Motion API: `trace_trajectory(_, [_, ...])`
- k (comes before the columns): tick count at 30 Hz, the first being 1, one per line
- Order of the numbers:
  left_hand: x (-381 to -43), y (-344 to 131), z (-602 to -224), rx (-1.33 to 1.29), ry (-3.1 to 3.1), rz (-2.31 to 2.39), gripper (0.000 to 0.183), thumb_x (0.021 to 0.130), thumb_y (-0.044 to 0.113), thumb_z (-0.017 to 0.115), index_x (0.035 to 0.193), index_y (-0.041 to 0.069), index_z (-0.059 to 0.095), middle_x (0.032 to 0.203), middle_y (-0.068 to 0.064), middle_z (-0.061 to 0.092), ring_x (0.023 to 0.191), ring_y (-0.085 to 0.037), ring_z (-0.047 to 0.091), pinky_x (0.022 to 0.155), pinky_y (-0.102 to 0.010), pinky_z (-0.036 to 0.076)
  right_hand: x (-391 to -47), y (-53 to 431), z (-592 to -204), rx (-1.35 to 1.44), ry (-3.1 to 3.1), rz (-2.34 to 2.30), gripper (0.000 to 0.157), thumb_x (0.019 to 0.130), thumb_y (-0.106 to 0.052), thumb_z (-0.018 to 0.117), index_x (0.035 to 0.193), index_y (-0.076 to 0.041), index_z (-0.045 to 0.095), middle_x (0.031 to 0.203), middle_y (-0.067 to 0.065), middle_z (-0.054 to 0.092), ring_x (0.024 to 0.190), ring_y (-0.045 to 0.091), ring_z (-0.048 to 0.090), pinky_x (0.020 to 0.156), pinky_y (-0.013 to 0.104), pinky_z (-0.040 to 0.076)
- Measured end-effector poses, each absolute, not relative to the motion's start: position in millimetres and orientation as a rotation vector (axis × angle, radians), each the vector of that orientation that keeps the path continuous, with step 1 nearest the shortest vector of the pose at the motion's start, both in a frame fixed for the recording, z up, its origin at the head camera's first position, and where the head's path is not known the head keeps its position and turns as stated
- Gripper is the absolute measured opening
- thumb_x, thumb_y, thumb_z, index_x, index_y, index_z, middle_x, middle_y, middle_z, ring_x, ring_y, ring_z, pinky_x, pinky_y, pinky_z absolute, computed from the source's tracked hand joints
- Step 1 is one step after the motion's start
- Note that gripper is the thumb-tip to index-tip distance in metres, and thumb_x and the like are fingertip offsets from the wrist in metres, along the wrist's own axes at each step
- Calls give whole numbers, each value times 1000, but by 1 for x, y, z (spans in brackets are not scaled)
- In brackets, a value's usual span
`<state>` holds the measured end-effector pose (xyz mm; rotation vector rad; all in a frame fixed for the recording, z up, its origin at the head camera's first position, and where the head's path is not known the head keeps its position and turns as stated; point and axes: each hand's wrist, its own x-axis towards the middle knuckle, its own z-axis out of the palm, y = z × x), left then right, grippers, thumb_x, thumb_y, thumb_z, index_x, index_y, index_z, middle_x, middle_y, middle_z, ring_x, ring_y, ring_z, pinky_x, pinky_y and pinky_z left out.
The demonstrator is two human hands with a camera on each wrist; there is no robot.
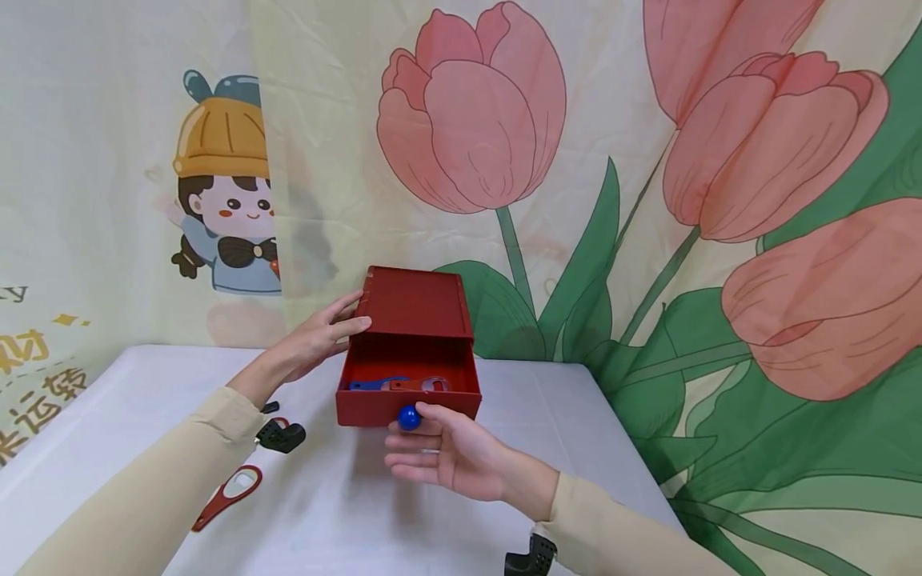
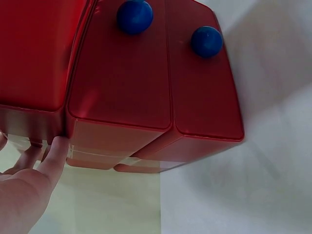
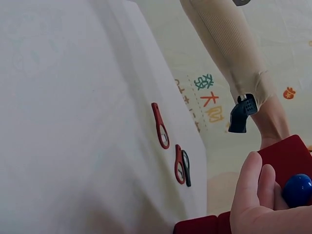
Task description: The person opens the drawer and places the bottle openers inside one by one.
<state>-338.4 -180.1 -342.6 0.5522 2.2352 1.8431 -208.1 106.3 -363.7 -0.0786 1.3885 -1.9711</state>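
Openers are lying on the smooth white table (image 1: 576, 416) at our left: a red loop-headed opener (image 1: 227, 498), then a second red opener (image 3: 180, 165) close beside a black loop-headed opener (image 3: 186, 168). Our left hand (image 1: 310, 348) is touching the side of the dark-red, boxy drawer unit (image 1: 416, 302), fingers extended, not gripping. Its drawer (image 1: 367, 411) is standing open, holding a flat blue opener (image 1: 370, 386) and an orange-red opener (image 1: 405, 386). Our right hand (image 1: 464, 456) is resting its thumb tip against the round, glossy blue knob (image 1: 409, 417), other fingers loosely straight. We are judging it best to be bracing left while guiding the knob straight and level.
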Motion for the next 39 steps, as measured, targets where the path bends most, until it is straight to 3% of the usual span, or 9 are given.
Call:
trace_trajectory(9, [-338,-180,-342,564,2228,1842,90,106,40,61,173,19,4,177,-19,9,159,-46,19,126,-65,26,-211,103,-363,-50,1413,-1985,56,107,-45,61,139,0,66,145,23,64,121,33,72,108,42,55])
trace_trajectory(21, [-337,-180,-340,553,2241,1832,91,105,42,62,173,21,5,177,-18,8,160,-46,18,125,-66,26,-219,99,-360,-50,1441,-1995,56,106,-45,60,139,0,66,133,17,72,124,35,70,108,43,55])
trace_trajectory(35, [-338,-179,-343,539,2236,1839,89,106,41,61,173,20,5,177,-17,9,160,-46,17,126,-66,24,-233,96,-360,-49,1434,-2013,58,107,-44,59,141,3,63,134,18,71,136,42,61,110,43,53])
trace_trajectory(39, [-338,-179,-343,545,2233,1845,88,107,41,60,173,20,5,177,-18,7,160,-46,17,126,-66,24,-237,96,-360,-50,1434,-2010,58,107,-44,59,141,3,63,133,17,72,132,39,65,110,42,53])
